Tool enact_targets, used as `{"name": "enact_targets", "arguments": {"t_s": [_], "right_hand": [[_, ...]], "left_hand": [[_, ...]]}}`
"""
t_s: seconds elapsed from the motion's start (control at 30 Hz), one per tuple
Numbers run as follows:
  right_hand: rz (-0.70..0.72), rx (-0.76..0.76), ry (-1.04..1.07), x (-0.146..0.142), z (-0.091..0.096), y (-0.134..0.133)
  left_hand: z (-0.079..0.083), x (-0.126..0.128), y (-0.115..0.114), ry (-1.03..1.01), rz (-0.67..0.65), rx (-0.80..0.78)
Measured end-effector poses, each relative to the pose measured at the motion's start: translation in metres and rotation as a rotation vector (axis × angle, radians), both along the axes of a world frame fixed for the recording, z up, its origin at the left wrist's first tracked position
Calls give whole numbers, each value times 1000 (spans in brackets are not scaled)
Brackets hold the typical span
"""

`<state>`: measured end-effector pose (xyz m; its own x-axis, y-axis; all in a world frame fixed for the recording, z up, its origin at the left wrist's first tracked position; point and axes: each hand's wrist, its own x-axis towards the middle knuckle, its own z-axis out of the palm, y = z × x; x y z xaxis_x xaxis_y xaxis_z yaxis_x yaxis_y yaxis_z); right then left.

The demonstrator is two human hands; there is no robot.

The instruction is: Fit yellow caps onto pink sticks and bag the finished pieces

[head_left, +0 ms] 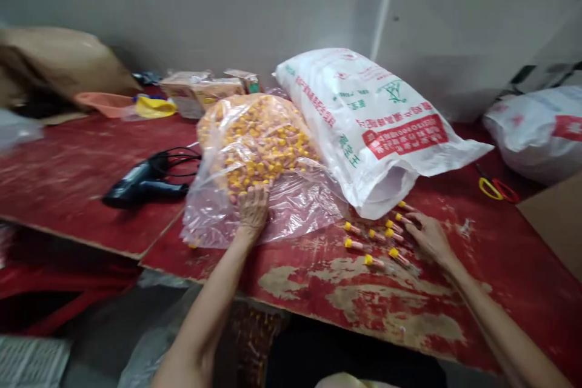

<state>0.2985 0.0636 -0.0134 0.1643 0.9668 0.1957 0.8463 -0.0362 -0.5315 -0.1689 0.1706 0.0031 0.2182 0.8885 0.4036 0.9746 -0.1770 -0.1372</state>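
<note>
Bare forearms (204,315) reach in over the near edge of a worn red table (522,291). The right hand's fingers (416,224) lie spread apart beside loose yellow-capped tubes (354,244), touching the nearest but clamped on none. The left hand's fingers (254,197) sit together on a clear bag (295,206) packed with more tubes, though whether they grip it I cannot tell. A white sack (373,127) lies against the bag's far right side. A black heat gun (145,185) rests left of the bag, and yellow-and-red scissors (498,189) lie far right.
</note>
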Motion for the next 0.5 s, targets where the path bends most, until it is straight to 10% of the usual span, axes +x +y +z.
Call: {"name": "enact_targets", "arguments": {"t_s": [0.13,0.27,0.5], "right_hand": [[30,71,-179,1,-1,-7],[23,301,-134,-39,35,-36],[747,252,162,-191,68,-21]], "left_hand": [[9,-15,11,45,37,-40],[15,-28,16,43,26,-30],[12,-38,16,134,-83,-71]]}}
